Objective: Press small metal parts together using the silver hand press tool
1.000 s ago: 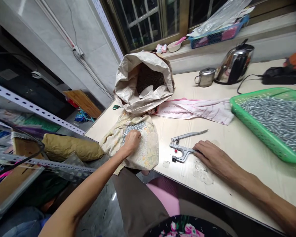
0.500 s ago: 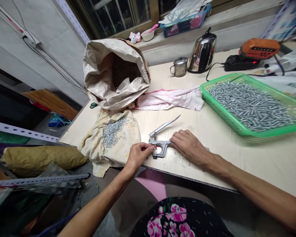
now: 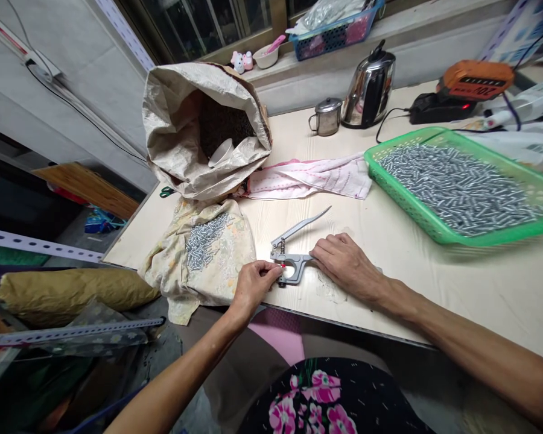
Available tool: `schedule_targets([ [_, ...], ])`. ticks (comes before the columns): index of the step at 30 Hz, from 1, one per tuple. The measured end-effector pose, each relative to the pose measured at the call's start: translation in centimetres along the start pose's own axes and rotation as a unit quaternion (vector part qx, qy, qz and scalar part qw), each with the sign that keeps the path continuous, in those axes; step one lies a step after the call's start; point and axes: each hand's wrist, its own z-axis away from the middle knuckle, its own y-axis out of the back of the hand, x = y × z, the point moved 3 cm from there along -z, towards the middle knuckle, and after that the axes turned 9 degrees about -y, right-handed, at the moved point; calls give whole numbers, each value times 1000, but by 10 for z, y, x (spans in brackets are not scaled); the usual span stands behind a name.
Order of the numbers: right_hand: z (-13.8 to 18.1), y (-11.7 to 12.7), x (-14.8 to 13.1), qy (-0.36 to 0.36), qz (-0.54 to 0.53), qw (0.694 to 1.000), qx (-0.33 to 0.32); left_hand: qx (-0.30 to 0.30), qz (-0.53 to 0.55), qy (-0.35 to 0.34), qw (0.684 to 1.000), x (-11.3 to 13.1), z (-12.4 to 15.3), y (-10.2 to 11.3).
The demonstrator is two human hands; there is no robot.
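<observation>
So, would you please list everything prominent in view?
Metal hand press: 1, grey, front of table
Patterned cloth: 1, cream, table left
Perforated plastic tray: 1, green, table right
Small metal rods: many, silver, on cloth, in tray
Open woven sack: 1, cream, behind cloth
Striped towel: 1, white-pink, beside sack
Lidded metal mug: 1, silver, table back
Rounded metal kettle: 1, silver-black, beside mug
Blocky battery: 1, orange, atop black charger
Plastic basket: 1, blue, windowsill
Left hand: 1, bare, at press
Right hand: 1, bare, on press handle
</observation>
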Motion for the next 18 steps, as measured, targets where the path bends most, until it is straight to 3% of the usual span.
schedule_targets([
  [7,0,3,-2,6,25,1000,7,-7,-28,10,1000,-4,2,-1],
  [18,-1,-4,2,-31,-31,997,-70,-132,-90,85,984,12,-7,1],
])
